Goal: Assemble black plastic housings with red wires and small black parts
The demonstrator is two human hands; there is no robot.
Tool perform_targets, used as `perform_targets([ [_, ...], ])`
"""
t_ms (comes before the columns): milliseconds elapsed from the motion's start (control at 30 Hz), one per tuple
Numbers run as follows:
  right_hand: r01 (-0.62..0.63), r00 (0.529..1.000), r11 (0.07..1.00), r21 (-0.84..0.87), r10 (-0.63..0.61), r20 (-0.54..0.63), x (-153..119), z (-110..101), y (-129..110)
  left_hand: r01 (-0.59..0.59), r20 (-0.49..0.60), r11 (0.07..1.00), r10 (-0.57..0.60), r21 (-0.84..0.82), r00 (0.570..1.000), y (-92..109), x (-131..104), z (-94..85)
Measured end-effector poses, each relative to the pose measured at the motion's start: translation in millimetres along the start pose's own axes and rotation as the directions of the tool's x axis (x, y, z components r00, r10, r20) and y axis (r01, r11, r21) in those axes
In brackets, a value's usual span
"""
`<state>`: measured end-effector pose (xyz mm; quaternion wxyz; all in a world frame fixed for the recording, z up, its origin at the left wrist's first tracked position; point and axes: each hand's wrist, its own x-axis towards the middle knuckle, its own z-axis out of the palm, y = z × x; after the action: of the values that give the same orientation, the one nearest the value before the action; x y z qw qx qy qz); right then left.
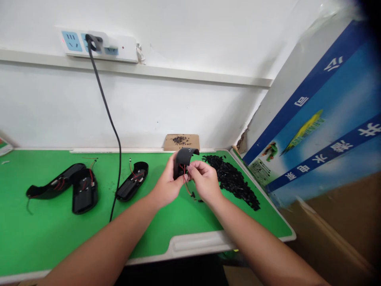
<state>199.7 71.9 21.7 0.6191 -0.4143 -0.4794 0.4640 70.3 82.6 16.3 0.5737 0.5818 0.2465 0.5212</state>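
A curved black casing point(187, 155) with red wires is raised over the green table in front of me. My left hand point(169, 184) is wrapped round its left side and lower part. At its right opening, the fingers of my right hand point(204, 178) are pinched together near the wires; what they pinch is too small to make out. A thin wire with a small connector hangs below the casing between my hands. To the right lies a spread pile of small black pieces point(233, 178).
Similar black casings with wires lie left, one point(133, 182) nearer and others point(85, 192) farther. A black cable point(104, 99) runs from the power strip point(127, 49) down across the table point(160, 234). Cardboard with dark bits point(190, 142) stands behind; a large blue box point(327, 119) is right.
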Motion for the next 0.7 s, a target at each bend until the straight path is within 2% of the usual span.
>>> perform_targets([
  [133, 0.02, 0.999, 0.994, -0.105, -0.025, -0.047, -2.0, 4.3, -2.6, -0.024, -0.031, 1.0, 0.024, 0.005, 0.999, 0.2, 0.9, 0.6],
  [267, -0.012, 1.0, 0.997, -0.075, 0.012, -0.001, -0.7, 4.9, -2.1, -0.032, -0.046, 0.999, 0.033, 0.025, 0.998, -0.1, 0.8, 1.6],
  [400, 0.007, 0.999, 0.997, -0.081, -0.004, 0.044, -0.1, 4.5, -1.9, -0.04, -0.039, 0.999, 0.041, 0.023, 0.998, 0.8, -0.2, 2.5],
  [533, 0.018, 0.998, 0.994, -0.112, -0.011, 0.063, 1.1, 3.4, -1.1, -0.021, -0.055, 1.0, 0.021, -0.002, 0.998, 3.6, 0.0, 3.4],
  [700, -0.03, 0.993, 0.995, -0.094, 0.04, 0.11, 5.1, -0.9, 1.1, 0.05, -0.046, 0.996, -0.053, -0.069, 0.998, 6.7, 0.9, 3.7],
])
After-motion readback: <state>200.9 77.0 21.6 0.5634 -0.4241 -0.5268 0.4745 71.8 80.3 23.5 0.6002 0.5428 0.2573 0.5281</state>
